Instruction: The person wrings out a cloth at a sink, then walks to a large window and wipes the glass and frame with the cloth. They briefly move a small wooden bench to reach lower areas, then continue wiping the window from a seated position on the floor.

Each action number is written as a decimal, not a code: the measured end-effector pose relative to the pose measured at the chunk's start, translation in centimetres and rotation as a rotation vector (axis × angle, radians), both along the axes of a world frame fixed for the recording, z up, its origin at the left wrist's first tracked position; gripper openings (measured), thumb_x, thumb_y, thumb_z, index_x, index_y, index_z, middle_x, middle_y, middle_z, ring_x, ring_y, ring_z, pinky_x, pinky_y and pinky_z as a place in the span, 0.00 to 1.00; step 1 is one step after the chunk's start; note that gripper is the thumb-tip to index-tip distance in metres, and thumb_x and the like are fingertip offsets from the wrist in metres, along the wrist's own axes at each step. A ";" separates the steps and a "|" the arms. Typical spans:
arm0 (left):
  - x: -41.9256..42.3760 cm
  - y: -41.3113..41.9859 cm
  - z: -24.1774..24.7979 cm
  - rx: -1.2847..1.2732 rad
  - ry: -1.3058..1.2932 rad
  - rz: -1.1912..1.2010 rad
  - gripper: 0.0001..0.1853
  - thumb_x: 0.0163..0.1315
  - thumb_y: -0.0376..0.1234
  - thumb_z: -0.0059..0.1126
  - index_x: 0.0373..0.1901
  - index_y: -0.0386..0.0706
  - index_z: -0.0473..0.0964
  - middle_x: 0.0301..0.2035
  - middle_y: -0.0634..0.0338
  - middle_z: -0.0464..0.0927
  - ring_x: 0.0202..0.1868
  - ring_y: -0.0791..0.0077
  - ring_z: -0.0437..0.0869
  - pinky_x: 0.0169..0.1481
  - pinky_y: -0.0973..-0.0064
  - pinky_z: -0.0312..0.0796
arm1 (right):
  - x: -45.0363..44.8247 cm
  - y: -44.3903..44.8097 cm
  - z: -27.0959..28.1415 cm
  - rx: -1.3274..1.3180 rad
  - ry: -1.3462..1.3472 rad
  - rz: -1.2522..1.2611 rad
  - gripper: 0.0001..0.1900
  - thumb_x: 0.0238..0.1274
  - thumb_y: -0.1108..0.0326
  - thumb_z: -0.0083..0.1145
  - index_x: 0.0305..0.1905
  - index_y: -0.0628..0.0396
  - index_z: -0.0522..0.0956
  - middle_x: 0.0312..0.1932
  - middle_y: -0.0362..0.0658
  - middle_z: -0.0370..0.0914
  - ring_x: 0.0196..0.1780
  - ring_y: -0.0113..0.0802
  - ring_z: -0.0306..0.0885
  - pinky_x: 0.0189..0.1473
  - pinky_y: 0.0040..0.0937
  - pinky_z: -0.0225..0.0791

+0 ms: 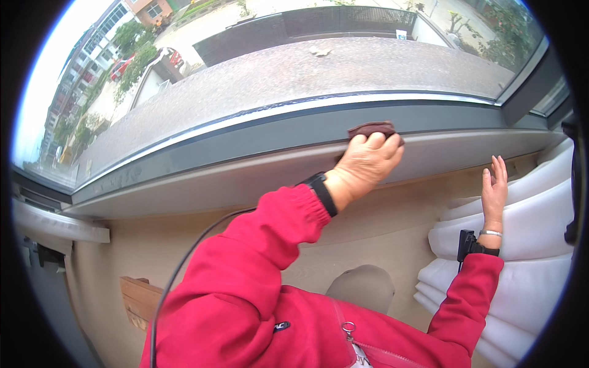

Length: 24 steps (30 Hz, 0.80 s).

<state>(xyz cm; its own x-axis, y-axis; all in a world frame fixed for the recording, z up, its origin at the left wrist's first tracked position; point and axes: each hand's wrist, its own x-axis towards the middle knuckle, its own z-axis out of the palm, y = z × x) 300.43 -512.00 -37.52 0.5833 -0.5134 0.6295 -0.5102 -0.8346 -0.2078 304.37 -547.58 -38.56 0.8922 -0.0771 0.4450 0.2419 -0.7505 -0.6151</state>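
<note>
My left hand (368, 161) grips a folded dark reddish-brown cloth (372, 129). The cloth presses on the lower rail of the grey window frame (285, 126), near its inner edge. Beneath the fingers runs the pale ledge (257, 170) under the frame. Off to the right, my right hand (495, 193) is raised with nothing in it, its fingers extended and the thumb slightly apart. It appears in front of the gathered white curtain (538, 216); whether it touches the fabric I cannot tell.
A wooden stool or block (140, 299) stands at the lower left on the light wood-look floor (391, 225). A black cable (184, 267) runs along my left arm. More white curtain (64, 225) hangs at left. Beyond the glass lies a stone outer ledge (294, 73).
</note>
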 end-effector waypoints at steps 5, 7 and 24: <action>-5.3 12.4 0.2 0.090 -0.038 0.062 0.19 0.46 0.34 0.57 0.44 0.54 0.75 0.44 0.69 0.69 0.39 0.72 0.69 0.42 0.75 0.70 | 1.2 6.0 -1.0 -0.026 -0.009 0.153 0.19 0.64 0.70 0.50 0.60 0.55 0.69 0.66 0.45 0.59 0.61 0.37 0.68 0.52 0.26 0.65; -7.0 17.1 0.3 0.178 -0.021 0.126 0.20 0.46 0.33 0.58 0.45 0.55 0.76 0.44 0.68 0.69 0.38 0.72 0.69 0.42 0.76 0.70 | 2.2 9.3 -1.1 -0.048 0.000 0.162 0.20 0.63 0.70 0.50 0.60 0.54 0.69 0.66 0.45 0.59 0.61 0.38 0.68 0.53 0.28 0.67; -26.8 39.9 1.9 0.049 0.030 0.687 0.24 0.41 0.25 0.60 0.44 0.46 0.71 0.42 0.58 0.70 0.45 0.62 0.73 0.48 0.69 0.72 | -3.5 28.0 5.1 -0.569 -0.230 0.258 0.21 0.58 0.66 0.53 0.57 0.54 0.71 0.63 0.53 0.62 0.61 0.53 0.65 0.58 0.40 0.63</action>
<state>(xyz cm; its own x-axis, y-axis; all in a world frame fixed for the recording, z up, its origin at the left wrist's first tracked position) 273.59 -472.11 -35.59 0.8035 -0.0486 0.5933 0.1251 -0.9607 -0.2480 300.86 -519.59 -33.42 0.7281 0.4292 0.5345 0.5349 -0.8433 -0.0516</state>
